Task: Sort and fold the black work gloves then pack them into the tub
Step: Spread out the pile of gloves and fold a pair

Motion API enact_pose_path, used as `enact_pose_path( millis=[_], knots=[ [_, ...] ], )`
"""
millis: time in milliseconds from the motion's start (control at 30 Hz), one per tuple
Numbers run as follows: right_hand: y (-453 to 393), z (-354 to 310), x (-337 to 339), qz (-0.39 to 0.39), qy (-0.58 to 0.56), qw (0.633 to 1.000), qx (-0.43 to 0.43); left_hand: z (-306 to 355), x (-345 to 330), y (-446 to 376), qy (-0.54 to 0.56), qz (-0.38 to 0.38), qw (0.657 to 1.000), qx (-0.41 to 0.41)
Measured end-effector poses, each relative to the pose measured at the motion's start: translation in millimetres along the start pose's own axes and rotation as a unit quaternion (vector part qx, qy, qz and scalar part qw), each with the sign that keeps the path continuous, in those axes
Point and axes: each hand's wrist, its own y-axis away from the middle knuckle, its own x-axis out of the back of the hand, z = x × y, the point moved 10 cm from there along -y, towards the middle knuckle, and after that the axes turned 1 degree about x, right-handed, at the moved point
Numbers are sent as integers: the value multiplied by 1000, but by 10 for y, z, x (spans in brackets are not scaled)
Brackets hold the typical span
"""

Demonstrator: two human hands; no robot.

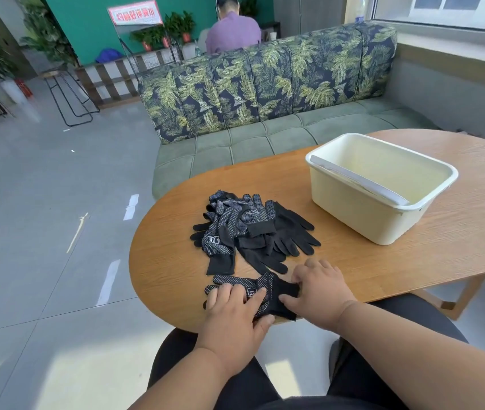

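One black glove with white grip dots (267, 287) lies flat near the front edge of the oval wooden table (353, 261). My left hand (235, 309) presses on its finger end with straight fingers. My right hand (318, 291) rests on its cuff end, thumb against the cuff. Behind them sits a loose pile of several black gloves (250, 232), some dotted side up. A cream plastic tub (383, 184) stands at the right of the table with nothing inside.
A green sofa (250, 137) with a leaf-print back stands just beyond the table. A person in a purple shirt (232, 31) sits behind it, facing away. Grey tiled floor lies to the left, with metal stools (66, 93) further off.
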Motion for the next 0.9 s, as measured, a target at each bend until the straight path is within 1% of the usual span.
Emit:
enact_pose_path(
  millis=[100,133,200,267,367,467,567,600,633,700,733,800,833,867,900],
  knots=[
    [6,-83,-9,-21,-32,999,5,21,13,6,2,-4,1000,-2],
    [19,-110,-17,-29,-70,997,6,24,21,7,4,-5,1000,1],
    [48,-132,-56,-57,-189,980,-17,37,42,9,6,-1,1000,4],
    [61,-157,-91,-76,-314,945,-47,41,64,11,10,-7,1000,14],
    [71,-221,-104,-94,-479,870,-69,28,67,6,22,-30,999,35],
    [101,-304,-49,-108,-543,831,-58,9,93,0,55,-34,996,60],
    [114,-386,36,-115,-614,780,-40,-21,107,12,106,-45,989,90],
    [117,-385,69,-110,-624,773,-38,-22,120,19,133,-56,985,97],
    [112,-364,105,-97,-626,772,-38,-29,141,30,162,-64,979,104],
    [96,-317,167,-65,-617,784,-28,-76,146,69,238,-80,959,133],
    [96,-305,165,-58,-606,793,-22,-119,118,99,290,-87,940,158],
    [107,-323,119,-67,-579,813,-7,-232,16,166,397,-91,884,228],
    [109,-337,50,-85,-559,825,-4,-287,-36,194,428,-92,860,261],
    [115,-347,-18,-102,-533,840,-4,-337,-65,206,443,-90,845,287],
    [111,-352,-76,-110,-508,854,-5,-392,-95,206,447,-88,836,306]
  ],
)
